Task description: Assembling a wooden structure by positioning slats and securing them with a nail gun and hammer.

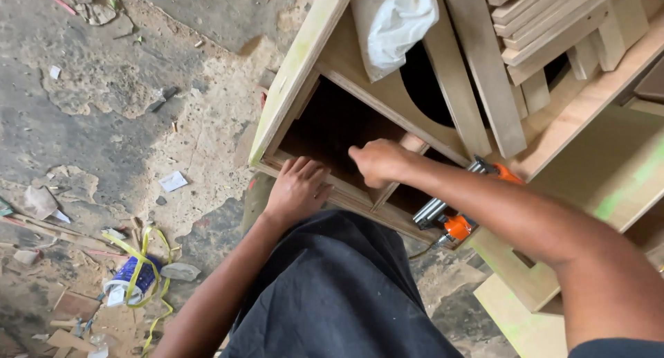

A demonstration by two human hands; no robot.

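The open box of pale plywood stands on the rough grey floor, and we look down into its dark inside. Our left hand lies flat on the near rim of the box, with its fingers side by side and pointing into the opening. Our right hand is curled into a loose fist on a thin wooden strip that crosses the near rim. We cannot tell if those fingers pinch the strip or just press on it.

Just past the right fingers there is a sloped board with a round black hole. A crumpled white cloth lies above that hole. To the right of our right arm, an orange and silver nail gun peeks out from under the forearm. Farther right, a stack of flat wooden slats rests on more pale boards.

Below the left fingers we see our dark shirt. Well away to the left of them, a tipped blue and white can wrapped in yellow strap lies among wood scraps and bits of paper.
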